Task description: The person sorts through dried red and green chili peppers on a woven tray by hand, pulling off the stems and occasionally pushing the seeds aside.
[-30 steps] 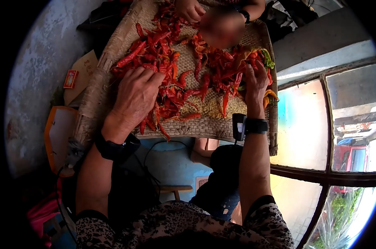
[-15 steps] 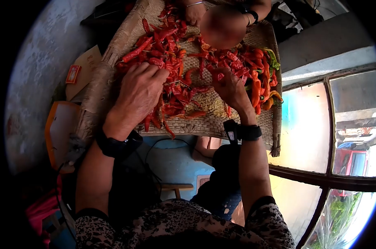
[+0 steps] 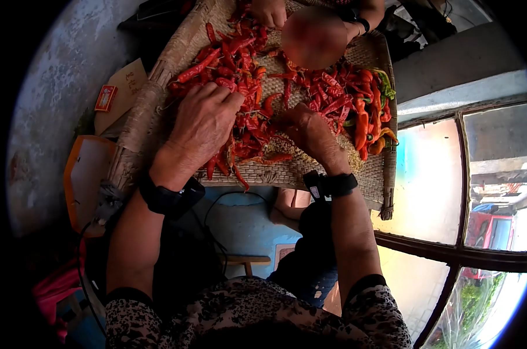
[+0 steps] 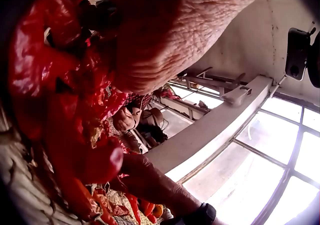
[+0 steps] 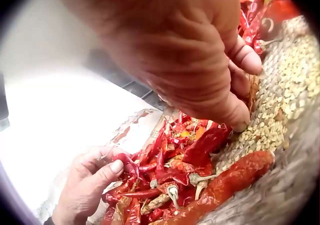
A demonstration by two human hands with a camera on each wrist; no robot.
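Observation:
Dried red chili peppers [image 3: 234,64] lie heaped on a woven tray [image 3: 134,125]. My left hand [image 3: 205,119] is at the near side of the left heap, its thumb and fingers pinching a red chili pepper [image 5: 129,166]. My right hand [image 3: 310,131] is over the strip between the two heaps, close above pale seeds [image 5: 270,130]. In the right wrist view its fingers [image 5: 247,59] bend down toward the seeds, with a thin reddish-brown piece [image 5: 253,92] right at the tips; I cannot tell whether they grip it.
Brighter red and orange peppers [image 3: 362,125] fill the tray's right side. Another person's hand [image 3: 269,11] works at the far edge. A blurred patch covers part of that area. A matchbox [image 3: 106,98] lies on cardboard left of the tray; a window [image 3: 426,180] stands at the right.
My right hand has left the right heap and moved left and nearer, over the seeds. My left hand stays at the left heap. The other person's hands have shifted slightly.

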